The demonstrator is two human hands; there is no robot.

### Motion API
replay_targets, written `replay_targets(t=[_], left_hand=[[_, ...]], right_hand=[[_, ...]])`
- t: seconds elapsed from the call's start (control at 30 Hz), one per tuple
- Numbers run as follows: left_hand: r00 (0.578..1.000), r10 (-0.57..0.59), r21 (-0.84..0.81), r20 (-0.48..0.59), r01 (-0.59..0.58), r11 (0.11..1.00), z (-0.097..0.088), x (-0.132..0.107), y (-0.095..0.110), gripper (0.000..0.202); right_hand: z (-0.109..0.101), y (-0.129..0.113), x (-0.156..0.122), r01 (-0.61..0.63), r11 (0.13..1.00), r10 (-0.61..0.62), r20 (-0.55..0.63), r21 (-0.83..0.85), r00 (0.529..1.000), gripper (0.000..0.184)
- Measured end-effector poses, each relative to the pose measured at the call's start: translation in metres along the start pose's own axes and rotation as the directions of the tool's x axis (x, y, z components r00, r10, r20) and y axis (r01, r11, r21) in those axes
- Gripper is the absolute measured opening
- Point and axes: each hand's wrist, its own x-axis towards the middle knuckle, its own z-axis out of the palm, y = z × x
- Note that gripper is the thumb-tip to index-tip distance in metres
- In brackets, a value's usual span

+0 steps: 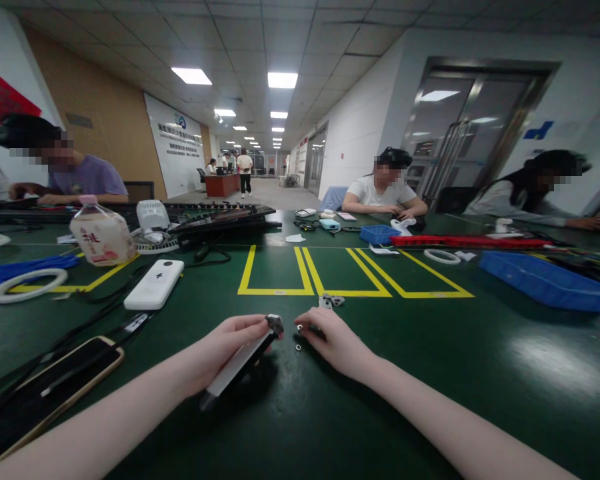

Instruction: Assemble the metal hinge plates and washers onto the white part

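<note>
My left hand [233, 340] is closed around a long flat bar [240, 363], pale on top and dark along its side, tilted above the table. A small dark grey metal piece [275, 325] sits at the bar's far end, under my thumb. Just to the right, my right hand [337, 341] is low over the table, fingers curled, with the fingertips at a small shiny metal ring [300, 327]. A second small metal ring [298, 347] lies on the table below those fingertips. Beyond the right hand lie grey metal parts [331, 301]; their exact kind is unclear.
Yellow tape outlines [275, 292] mark the green table [430, 387]. On the left are a phone [65, 383], a white power bank [155, 285], cables and a bottle [100, 233]. A blue tray [545, 280] stands right. Other people sit across and at the sides.
</note>
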Motion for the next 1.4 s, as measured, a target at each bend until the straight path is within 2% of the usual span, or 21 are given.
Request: replay_targets(t=[0.1, 0.23, 0.4, 0.53, 0.8, 0.97, 1.1, 1.27, 1.4], left_hand=[[0.999, -0.050, -0.071, 0.006, 0.050, 0.996, -0.002, 0.006, -0.011, 0.044], [0.997, -0.065, -0.102, 0.035, 0.069, 0.992, -0.002, 0.010, -0.014, 0.041], [0.995, -0.100, -0.145, 0.002, 0.099, 0.984, 0.003, 0.007, -0.008, 0.039], [0.997, -0.071, -0.156, -0.003, 0.069, 0.985, 0.007, 0.004, -0.009, 0.039], [0.996, -0.091, -0.194, -0.005, 0.089, 0.977, 0.008, 0.008, -0.006, 0.029], [0.991, -0.097, -0.211, -0.091, 0.076, 0.975, 0.009, 0.014, -0.007, 0.029], [0.995, -0.052, -0.189, -0.085, 0.035, 0.981, 0.010, 0.015, -0.011, 0.027], [0.996, -0.005, -0.180, -0.093, -0.012, 0.984, 0.011, 0.013, -0.013, 0.025], [0.995, 0.019, -0.168, -0.101, -0.036, 0.985, 0.011, 0.014, -0.015, 0.025]], right_hand=[[0.000, 0.003, 0.000, 0.010, 0.998, -0.005, -0.069, 0.066, 0.998, 0.016], [0.000, 0.005, -0.001, 0.002, 0.996, 0.004, -0.068, 0.089, 0.998, 0.009], [0.001, 0.003, -0.001, 0.029, 0.999, -0.029, -0.016, -0.016, 0.999, 0.008], [0.001, 0.002, -0.001, 0.077, 0.993, -0.075, 0.026, -0.093, 0.997, 0.008], [0.000, 0.003, -0.004, 0.133, 0.976, -0.134, 0.003, -0.174, 0.991, 0.022], [-0.011, -0.004, -0.007, 0.271, 0.936, -0.244, 0.141, -0.224, 0.959, 0.018], [-0.017, -0.005, -0.007, 0.315, 0.911, -0.273, 0.187, -0.265, 0.944, 0.016], [-0.017, -0.010, -0.007, 0.370, 0.863, -0.303, 0.233, -0.345, 0.924, 0.019], [-0.012, -0.015, -0.005, 0.439, 0.774, -0.335, 0.294, -0.456, 0.895, 0.014]])
